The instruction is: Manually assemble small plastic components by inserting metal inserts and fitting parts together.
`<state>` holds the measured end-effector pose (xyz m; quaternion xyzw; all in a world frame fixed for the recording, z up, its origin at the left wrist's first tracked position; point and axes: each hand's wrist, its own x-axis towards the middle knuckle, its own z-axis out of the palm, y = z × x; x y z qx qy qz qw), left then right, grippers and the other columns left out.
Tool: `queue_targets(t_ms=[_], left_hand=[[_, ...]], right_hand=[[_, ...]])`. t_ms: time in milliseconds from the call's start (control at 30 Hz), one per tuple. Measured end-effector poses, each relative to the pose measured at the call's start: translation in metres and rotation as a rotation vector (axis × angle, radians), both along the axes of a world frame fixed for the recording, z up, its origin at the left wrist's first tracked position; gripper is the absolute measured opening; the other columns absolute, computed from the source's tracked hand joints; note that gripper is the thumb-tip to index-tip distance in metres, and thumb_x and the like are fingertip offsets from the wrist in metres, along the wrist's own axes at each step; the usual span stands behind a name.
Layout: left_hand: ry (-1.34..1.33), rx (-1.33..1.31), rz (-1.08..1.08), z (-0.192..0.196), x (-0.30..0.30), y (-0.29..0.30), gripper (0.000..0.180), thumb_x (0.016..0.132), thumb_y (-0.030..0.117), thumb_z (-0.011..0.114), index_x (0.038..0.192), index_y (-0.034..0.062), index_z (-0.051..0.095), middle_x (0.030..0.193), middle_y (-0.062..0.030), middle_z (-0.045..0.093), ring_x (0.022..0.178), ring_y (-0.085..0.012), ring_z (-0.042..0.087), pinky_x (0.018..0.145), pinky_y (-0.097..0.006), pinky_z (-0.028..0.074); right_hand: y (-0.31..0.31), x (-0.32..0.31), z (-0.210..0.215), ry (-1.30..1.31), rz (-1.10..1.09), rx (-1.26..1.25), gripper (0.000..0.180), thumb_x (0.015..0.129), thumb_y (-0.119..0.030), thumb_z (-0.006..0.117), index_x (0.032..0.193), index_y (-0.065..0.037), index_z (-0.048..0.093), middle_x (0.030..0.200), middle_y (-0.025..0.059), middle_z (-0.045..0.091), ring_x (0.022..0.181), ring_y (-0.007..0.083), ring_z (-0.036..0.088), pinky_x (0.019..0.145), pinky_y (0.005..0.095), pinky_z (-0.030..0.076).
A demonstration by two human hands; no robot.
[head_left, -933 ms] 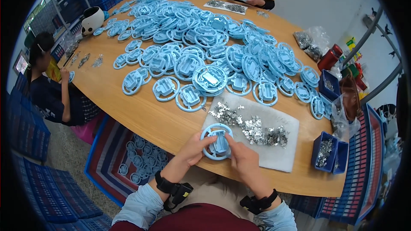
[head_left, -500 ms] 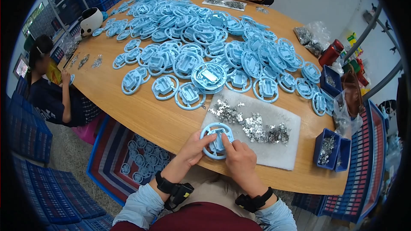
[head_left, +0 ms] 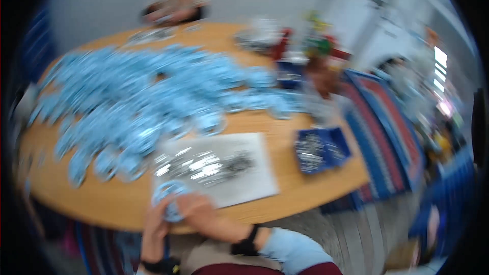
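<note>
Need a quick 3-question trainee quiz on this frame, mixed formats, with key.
1. True or false: both hands, left hand and right hand, are on the same blue ring-shaped part.
2. Multiple choice: the shiny metal pieces lie on A) a white sheet B) a red tray C) the bare floor.
3. Fill in: the small blue bin sits on the wooden table to the ____ of the white sheet.

Key: 1 true; 2 A; 3 right.
</note>
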<state>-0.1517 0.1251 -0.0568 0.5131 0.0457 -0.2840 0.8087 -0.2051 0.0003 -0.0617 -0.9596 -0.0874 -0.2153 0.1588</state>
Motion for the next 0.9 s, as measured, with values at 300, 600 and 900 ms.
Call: queue_targets(t_ms=[300,600,900], left_hand=[[-0.095,-0.181,-0.216,-0.006,0.004,-0.011,0.032,0.082,0.022,0.053,0.108,0.0037,0.049,0.102,-0.0063,0.055,0.094,-0.017,0.053,0.08,-0.031,0.045],[-0.015,-0.297,-0.098,-0.018,0.039,-0.007,0.03,0.082,0.022,0.056,0.108,0.0084,0.051,0.107,-0.0036,0.055,0.097,-0.0144,0.053,0.083,-0.031,0.044],[0.081,-0.376,-0.211,0.022,-0.012,-0.032,0.038,0.08,0.024,0.057,0.112,0.0057,0.049,0.112,-0.0071,0.053,0.1,-0.0217,0.053,0.086,-0.035,0.044]], right_hand=[[-0.017,-0.008,0.014,-0.316,-0.114,-0.098,0.032,0.07,-0.019,0.05,0.098,-0.003,0.056,0.071,0.0022,0.052,0.064,0.0154,0.051,0.052,0.0269,0.042],[-0.054,-0.028,0.05,-0.272,-0.06,0.67,0.039,0.076,-0.013,0.057,0.113,-0.006,0.046,0.086,0.0107,0.053,0.07,0.0244,0.057,0.056,0.0304,0.045],[-0.061,-0.028,0.036,0.236,0.348,1.548,0.029,0.089,-0.021,0.045,0.11,0.0,0.049,0.076,-0.0041,0.052,0.067,0.0015,0.044,0.057,0.0185,0.039]])
